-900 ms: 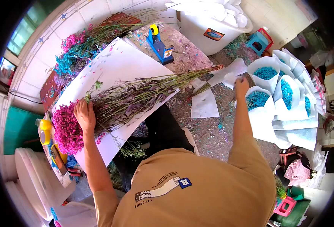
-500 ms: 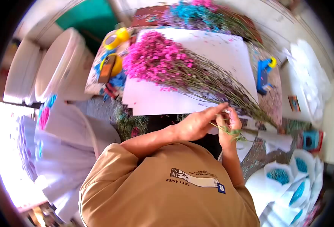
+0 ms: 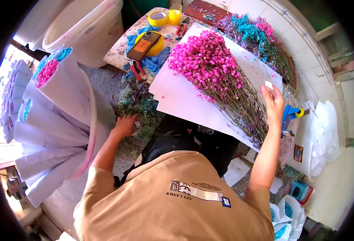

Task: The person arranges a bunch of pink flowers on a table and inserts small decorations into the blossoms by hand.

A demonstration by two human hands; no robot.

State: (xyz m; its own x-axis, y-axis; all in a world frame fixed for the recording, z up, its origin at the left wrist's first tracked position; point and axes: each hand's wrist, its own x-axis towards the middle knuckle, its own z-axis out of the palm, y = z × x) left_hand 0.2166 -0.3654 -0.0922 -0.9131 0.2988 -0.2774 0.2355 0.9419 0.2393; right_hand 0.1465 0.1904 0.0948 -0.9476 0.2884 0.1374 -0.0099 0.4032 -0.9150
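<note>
Pink flower bunch (image 3: 211,60) lies on white sheets (image 3: 169,94) on the table (image 3: 119,54). Right hand (image 3: 274,105) is over the stems, fingertips pinching a small white scrap (image 3: 269,85). Left hand (image 3: 125,125), fingers spread, is by the clippings heap (image 3: 139,98); cannot tell if holding anything. Tub beside left arm (image 3: 92,122): paper-wrapped pink and blue bunches (image 3: 62,74). White tub (image 3: 305,138): white wrapping (image 3: 326,132); sticker (image 3: 299,153) illegible. Shirt (image 3: 157,217) reads "GET CASIER".

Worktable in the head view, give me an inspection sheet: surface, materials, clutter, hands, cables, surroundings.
Surface: speckled table, partly covered by white paper.
Job's things: pink flower bunch lying on the paper.
Clutter: phone, yellow tape roll, red-handled pruners, crumpled blue material.
Left hand: low, by plant clippings; contact unclear.
Right hand: near the stems, something white at its fingertips.
Cables: nothing seen.
Surroundings: wrapped bouquets left, white tub right.
</note>
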